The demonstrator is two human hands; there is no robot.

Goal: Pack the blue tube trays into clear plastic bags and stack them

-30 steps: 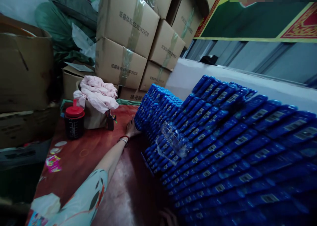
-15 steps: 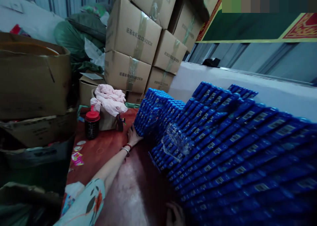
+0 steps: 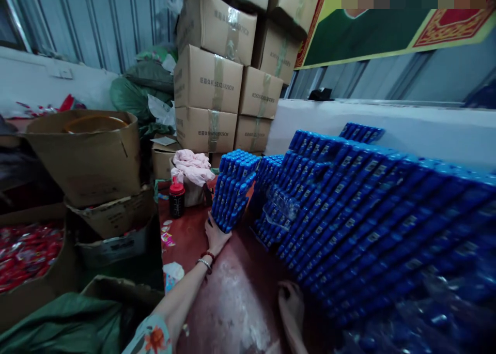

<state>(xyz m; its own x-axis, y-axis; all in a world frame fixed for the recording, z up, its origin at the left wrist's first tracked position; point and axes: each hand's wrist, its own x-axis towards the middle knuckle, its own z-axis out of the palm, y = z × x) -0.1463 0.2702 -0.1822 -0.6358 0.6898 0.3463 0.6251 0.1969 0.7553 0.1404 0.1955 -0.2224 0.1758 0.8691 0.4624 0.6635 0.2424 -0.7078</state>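
My left hand, with a red bracelet and a silver bangle on the wrist, is wrapped round the lower left side of a stack of blue packets. Some of its fingers are hidden by the packets. The stack stands apart from the long row of blue packets on the right, which bear white barcode labels. Low in the view, my right hand hovers over or rests on the table, its fingers loosely curled and apart, with nothing seen in them. A crumpled clear plastic wrapper lies against the row.
The red-brown table bears a black bottle with a red lid and a box with a pink cloth. Taped cartons are piled behind. Open cardboard boxes stand at the left, one with red packets.
The blue stack has come away from the row towards me, with my left hand at its base. My right hand has come further into view. The camera has turned left.
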